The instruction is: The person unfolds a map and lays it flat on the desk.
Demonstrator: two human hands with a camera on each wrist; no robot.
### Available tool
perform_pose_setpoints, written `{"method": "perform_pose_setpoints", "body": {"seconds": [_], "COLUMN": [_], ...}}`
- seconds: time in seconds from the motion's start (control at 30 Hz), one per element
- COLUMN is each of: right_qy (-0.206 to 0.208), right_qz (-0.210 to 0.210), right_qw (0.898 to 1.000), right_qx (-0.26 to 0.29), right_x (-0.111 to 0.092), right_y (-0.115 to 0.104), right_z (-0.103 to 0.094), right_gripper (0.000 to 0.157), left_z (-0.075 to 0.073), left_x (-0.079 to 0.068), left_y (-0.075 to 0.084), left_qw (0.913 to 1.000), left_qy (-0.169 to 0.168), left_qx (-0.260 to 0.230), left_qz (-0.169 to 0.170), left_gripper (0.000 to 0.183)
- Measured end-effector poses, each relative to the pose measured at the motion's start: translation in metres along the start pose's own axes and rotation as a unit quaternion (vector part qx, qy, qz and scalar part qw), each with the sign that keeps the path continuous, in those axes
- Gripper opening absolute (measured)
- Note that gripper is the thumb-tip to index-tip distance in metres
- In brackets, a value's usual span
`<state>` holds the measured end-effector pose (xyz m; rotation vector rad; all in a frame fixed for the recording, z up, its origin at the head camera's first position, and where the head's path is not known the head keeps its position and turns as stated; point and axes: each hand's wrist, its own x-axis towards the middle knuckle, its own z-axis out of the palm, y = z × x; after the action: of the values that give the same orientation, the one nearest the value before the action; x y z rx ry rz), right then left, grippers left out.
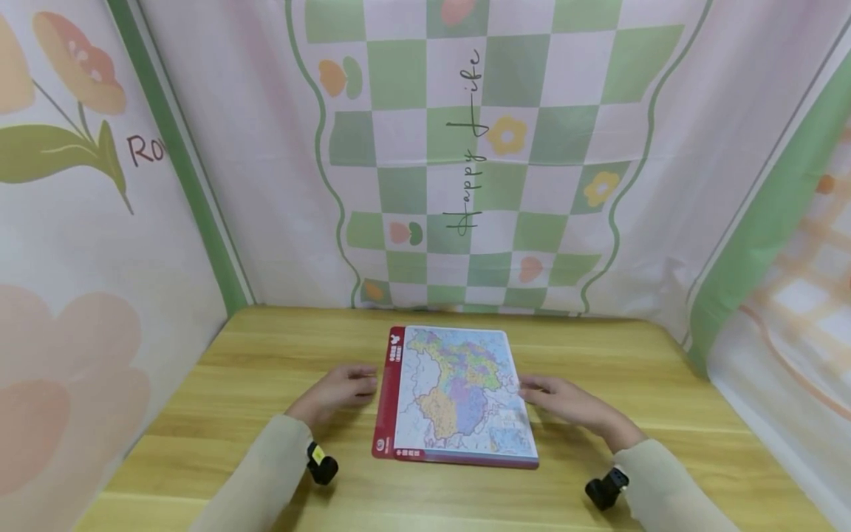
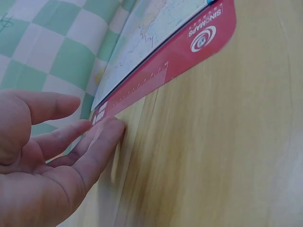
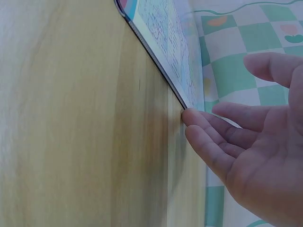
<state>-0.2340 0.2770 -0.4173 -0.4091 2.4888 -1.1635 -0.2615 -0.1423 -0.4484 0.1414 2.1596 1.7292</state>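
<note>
A flat printed map [image 1: 459, 391] with a red border strip lies on the table, its coloured regions facing up. In the left wrist view the red strip [image 2: 156, 71] carries ruler marks and the word SINOMAPS. My left hand [image 1: 342, 391] is beside the map's left edge, fingers loosely bent, holding nothing; in the head view a small gap shows between them. At the right edge is my right hand [image 1: 565, 403], its fingertips [image 3: 191, 116] at the dark rim of the map. Its thumb stands apart from the fingers, and nothing is gripped.
The wood-grain table [image 1: 279, 391] extends around the map on all sides. Behind it hangs a curtain [image 1: 512, 89] with green and white checks, and printed cloth also hangs at left and right. Each wrist bears a small black camera [image 1: 322, 465].
</note>
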Motion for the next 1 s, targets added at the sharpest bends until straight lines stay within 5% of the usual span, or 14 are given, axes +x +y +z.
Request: {"method": "perform_pose_setpoints", "body": {"seconds": [1.0], "right_qy": [0.001], "right_qz": [0.002], "right_qw": [1.000], "right_qx": [0.030], "right_x": [0.004], "right_y": [0.001], "right_z": [0.004], "right_gripper": [0.060], "left_z": [0.011], "left_x": [0.010], "left_y": [0.001], "left_qw": [0.9954], "left_qy": [0.031], "left_qx": [-0.087], "left_qz": [-0.028], "left_gripper": [0.043]}}
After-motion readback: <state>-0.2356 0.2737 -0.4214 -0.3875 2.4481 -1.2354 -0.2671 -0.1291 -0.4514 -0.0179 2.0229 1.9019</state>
